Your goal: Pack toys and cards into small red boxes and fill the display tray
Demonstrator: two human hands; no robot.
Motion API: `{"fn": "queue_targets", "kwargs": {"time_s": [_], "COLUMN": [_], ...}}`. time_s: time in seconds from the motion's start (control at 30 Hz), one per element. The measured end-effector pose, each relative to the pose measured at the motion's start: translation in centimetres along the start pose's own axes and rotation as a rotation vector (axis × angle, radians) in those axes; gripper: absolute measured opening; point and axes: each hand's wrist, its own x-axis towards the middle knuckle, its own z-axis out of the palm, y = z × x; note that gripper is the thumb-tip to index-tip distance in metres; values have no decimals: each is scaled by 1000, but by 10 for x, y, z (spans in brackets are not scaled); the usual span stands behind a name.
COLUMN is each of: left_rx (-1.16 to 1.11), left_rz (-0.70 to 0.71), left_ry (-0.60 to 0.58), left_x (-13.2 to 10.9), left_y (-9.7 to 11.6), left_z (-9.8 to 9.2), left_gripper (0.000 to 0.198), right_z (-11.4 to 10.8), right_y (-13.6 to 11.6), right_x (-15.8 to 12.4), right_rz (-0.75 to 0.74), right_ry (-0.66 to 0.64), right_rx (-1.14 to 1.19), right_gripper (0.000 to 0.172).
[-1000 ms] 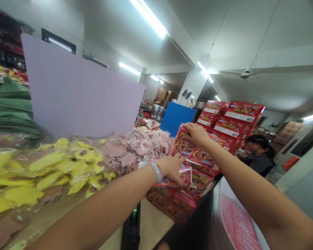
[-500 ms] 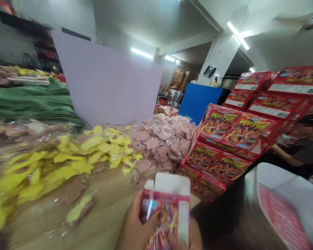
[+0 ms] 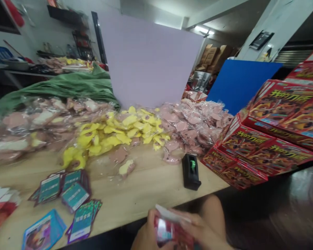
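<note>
A small red printed card box is between my hands near the bottom of the view, below the table's front edge. My left hand wraps round its left side, with the thumb low on the front. Across the top, the fingers of my right hand press on the white flap, which lies folded over. The box's lower end is cut off by the frame. Nearest on the table is a black tape dispenser with a green roll. Piles of teal-backed cards and a blue-edged card stack lie to the left.
Bagged yellow pieces and bagged pink pieces are heaped along the table's back. Stacked red boxes rise on the right. A lilac panel and a blue panel stand behind. White-and-red cartons lie far left.
The view has swung left and down, bringing the cards and tape dispenser into sight. The box's white top flap stood up before and is now folded over under my right hand.
</note>
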Motion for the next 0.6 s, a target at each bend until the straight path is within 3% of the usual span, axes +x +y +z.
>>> {"fn": "queue_targets", "kwargs": {"time_s": [0.07,0.13,0.2,0.27,0.33,0.43,0.6], "left_rx": [19,-21,-82,-109,-118,-200,-308], "left_rz": [-71,-77,-25,10,12,38,133], "left_ry": [-5,62,100,72,4,-74,-85], "left_x": [-3,-9,-16,-22,-26,-29,-33], "left_y": [-6,-8,-6,-2,0,-1,-12], "left_z": [4,6,5,3,0,-3,-2], "left_gripper": [56,79,106,121,121,119,119], "right_z": [0,4,12,20,26,32,38], "right_y": [-10,-20,-27,-30,-31,-31,-40], "right_x": [-5,-8,-10,-12,-14,-17,-18], "right_rz": [-37,-74,-64,2,29,-4,-32], "right_ry": [-88,-47,-10,-74,-142,-115,-112], "right_rx": [-258,-412,-431,-425,-486,-546,-530], "right_gripper": [43,42,39,40,44,41,39]}}
